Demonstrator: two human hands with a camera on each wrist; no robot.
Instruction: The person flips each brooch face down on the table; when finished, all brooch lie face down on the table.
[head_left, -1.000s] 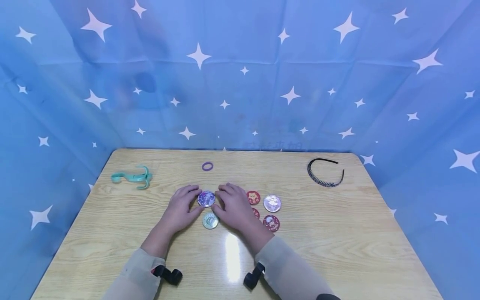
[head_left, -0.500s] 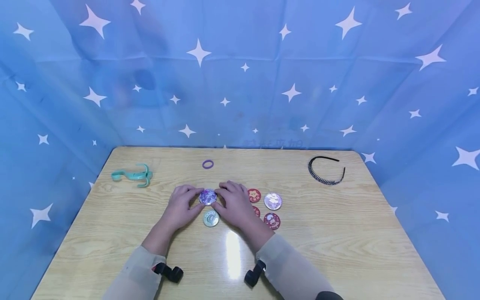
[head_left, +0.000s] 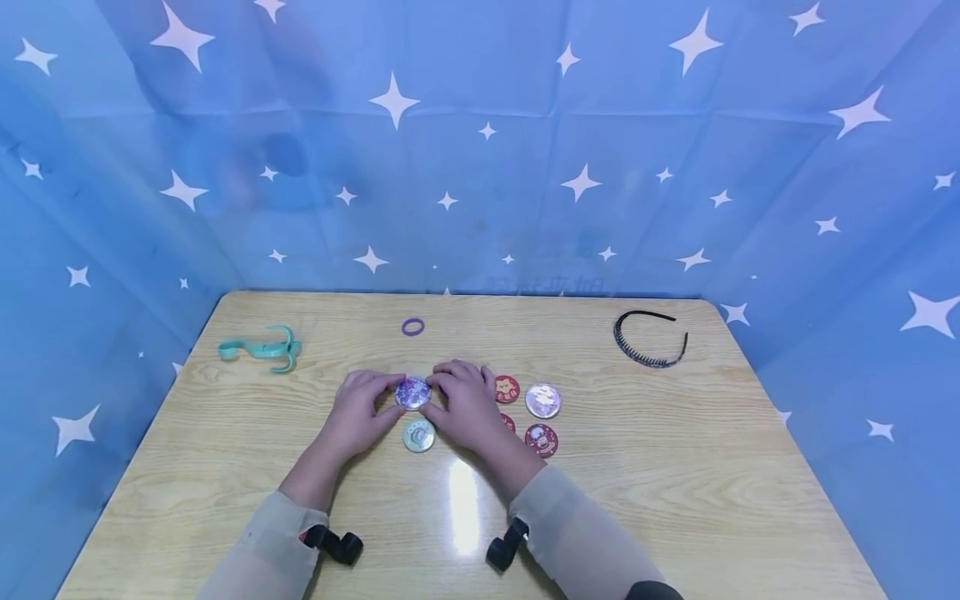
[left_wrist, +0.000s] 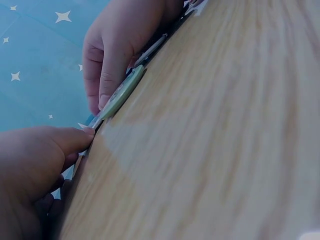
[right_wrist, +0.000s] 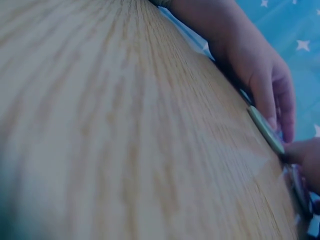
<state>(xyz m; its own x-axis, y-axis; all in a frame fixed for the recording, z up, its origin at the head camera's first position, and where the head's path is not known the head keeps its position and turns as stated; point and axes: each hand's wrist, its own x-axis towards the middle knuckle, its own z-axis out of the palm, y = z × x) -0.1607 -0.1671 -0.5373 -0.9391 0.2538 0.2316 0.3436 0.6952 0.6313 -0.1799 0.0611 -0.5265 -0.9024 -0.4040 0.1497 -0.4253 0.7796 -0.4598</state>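
Grip: two-handed pinch. L hand (head_left: 362,410) and R hand (head_left: 467,408) each have forefinger + thumb at the rim of purple badge (head_left: 413,392), one hand per side. Prob. held so to keep it level, printed face uncovered, & to allow small shifts either way. Whether it's lifted or flat on tabletop (head_left: 675,500): can't tell; wrist views show it edge-on, v. near the wood.

Pos.: purple badge btwn the hands, just beyond green badge (head_left: 418,435), which lies flat, untouched as far as seen. Thumbs sit at the near rim, prob. because the gap to green badge leaves little room for more.

Set to R of R hand, 4 pcs, face up: red star badge (head_left: 507,389), far row; second red badge (head_left: 509,423), near row, part hidden by R hand, print unclear; pale shiny badge (head_left: 543,400), far row; dark red badge (head_left: 542,441), near row. Spacing approx. even, so prob. placed as pairs on purpose, faces readable.

Outlying, well apart from badges: teal clip (head_left: 258,349), far L; purple ring (head_left: 412,327), beyond the hands; black headband (head_left: 618,335), far R. Prob. kept at the back so the hands have working space.
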